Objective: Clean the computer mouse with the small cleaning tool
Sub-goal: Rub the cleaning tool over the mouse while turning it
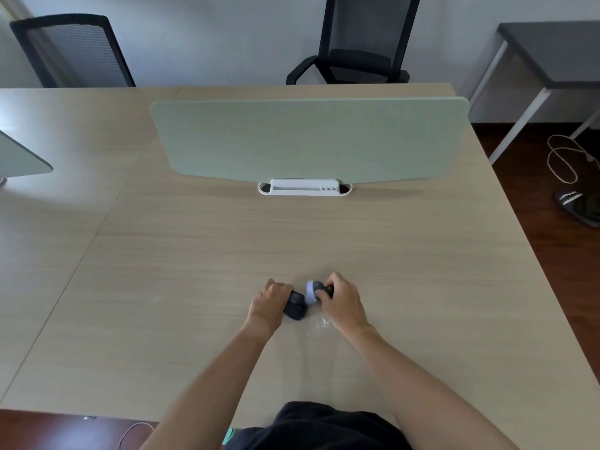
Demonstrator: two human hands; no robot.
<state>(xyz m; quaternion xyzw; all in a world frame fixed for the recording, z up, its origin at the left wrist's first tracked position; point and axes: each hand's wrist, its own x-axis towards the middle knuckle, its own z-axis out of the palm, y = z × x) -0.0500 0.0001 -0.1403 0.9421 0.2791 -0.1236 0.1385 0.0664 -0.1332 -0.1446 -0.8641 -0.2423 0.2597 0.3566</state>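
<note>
A black computer mouse [295, 306] lies on the light wooden desk [194, 254], near its front middle. My left hand [269, 303] grips the mouse from its left side. My right hand [341, 303] holds the small cleaning tool [313, 292], which has a dark handle and a pale blue-white round head. The tool's head touches the mouse's right upper edge. My fingers hide most of the handle.
A pale green divider panel [308, 141] stands across the desk's far side in a white base [304, 188]. A small patch of white specks [319, 324] lies just right of the mouse. Two black chairs [357, 43] stand behind the desk. The desk's right edge drops to the floor.
</note>
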